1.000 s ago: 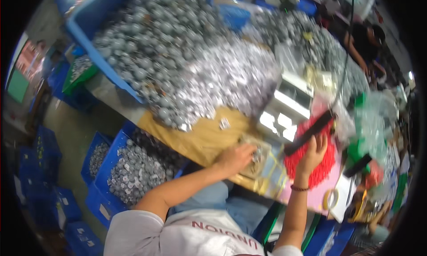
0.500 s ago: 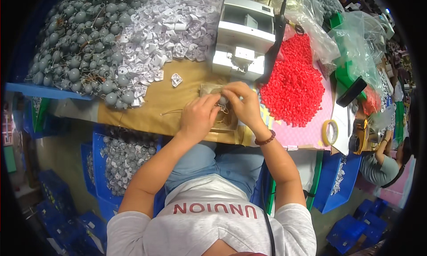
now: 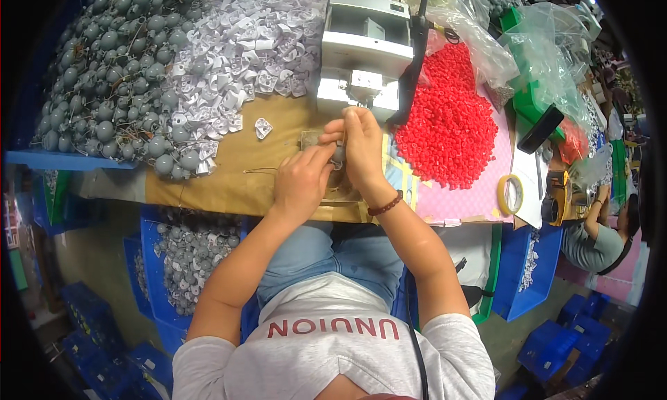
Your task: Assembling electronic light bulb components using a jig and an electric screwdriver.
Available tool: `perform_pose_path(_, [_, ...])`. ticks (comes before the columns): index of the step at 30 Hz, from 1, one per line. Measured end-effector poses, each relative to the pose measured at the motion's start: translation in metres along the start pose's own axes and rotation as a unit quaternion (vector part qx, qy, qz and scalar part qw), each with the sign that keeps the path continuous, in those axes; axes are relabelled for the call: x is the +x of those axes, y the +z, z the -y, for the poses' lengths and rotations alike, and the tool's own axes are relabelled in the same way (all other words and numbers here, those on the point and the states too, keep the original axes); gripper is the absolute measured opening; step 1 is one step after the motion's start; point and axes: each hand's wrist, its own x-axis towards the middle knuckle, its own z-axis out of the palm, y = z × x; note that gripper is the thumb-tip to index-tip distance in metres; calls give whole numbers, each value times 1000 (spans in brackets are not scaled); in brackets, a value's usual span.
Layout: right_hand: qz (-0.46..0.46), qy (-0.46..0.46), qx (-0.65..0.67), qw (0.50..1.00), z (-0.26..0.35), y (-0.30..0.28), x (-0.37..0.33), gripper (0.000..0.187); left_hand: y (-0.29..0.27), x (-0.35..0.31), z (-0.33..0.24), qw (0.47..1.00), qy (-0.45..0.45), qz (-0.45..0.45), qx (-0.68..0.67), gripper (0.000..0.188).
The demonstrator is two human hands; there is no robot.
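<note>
My left hand [image 3: 300, 181] has its fingertips closed on a small grey ball-shaped part [image 3: 338, 155], low over a shallow tray [image 3: 332, 196] at the table's front edge. Just to its right, my right hand [image 3: 363, 146] is raised toward the white machine [image 3: 366, 52], thumb and forefinger pinched together at its base. Whatever sits in that pinch is too small to make out. A single white plastic piece [image 3: 262, 128] lies on the brown table cover left of the tray, and a thin wire [image 3: 260, 170] lies nearer to me.
Grey balls with wires [image 3: 104, 87] and white plastic pieces [image 3: 236, 73] are heaped at the left. Red small parts [image 3: 448, 132] form a pile at the right, with a yellow tape roll [image 3: 511, 194] beyond. Blue bins [image 3: 531, 275] stand below; another person [image 3: 594, 243] sits far right.
My right hand has moved forward, away from the grey ball and up toward the machine's base. My left hand stays at the ball. The whole view has shifted slightly.
</note>
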Motion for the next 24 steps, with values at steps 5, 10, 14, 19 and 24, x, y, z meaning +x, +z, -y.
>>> perform_pose_path(5, [40,-1,13,999,1,-5,-3,25,2,-1,3,1000,-5,7,-22,31])
perform_pose_path(10, [149,-70,-149,975,30,-63,-16,22,-72,-33,3,967,-101,133,-192,32])
perform_pose_path(14, [69,-313,-579,750,67,-134,-9,17,-190,-68,42,916,-72,391,44,42])
perform_pose_path(19, [103,-348,-722,588,72,-158,3,24,-172,-38,63,930,-184,311,-72,42])
perform_pose_path(24, [97,-369,-747,545,60,-167,25,21,-65,11,84,980,-103,57,161,37])
